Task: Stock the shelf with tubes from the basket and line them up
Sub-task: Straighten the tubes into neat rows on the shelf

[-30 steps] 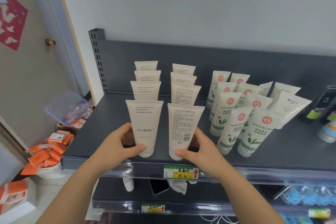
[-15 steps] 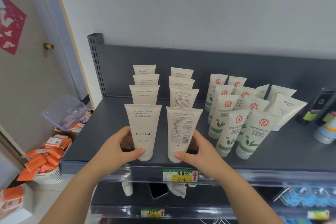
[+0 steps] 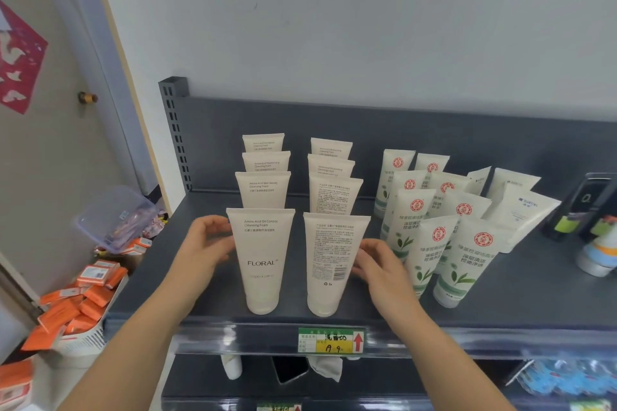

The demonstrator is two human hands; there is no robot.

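Grey store shelf (image 3: 187, 277) against a white wall: your left hand (image 3: 208, 245) sits slack-fingered at the left edge of the front FLORAL tube (image 3: 262, 264). Your right hand (image 3: 375, 264) is equally loose, fingertips against the right edge of the neighbouring back-label tube (image 3: 334, 264); neither hand grasps anything. Both tubes stand cap-down at the shelf lip above the price tag (image 3: 330, 340), heading two rows of four, so the step is judged to be lining up. The next move calls for turning the back-label tube face-forward and squaring the fronts, gently, lest the row topple.
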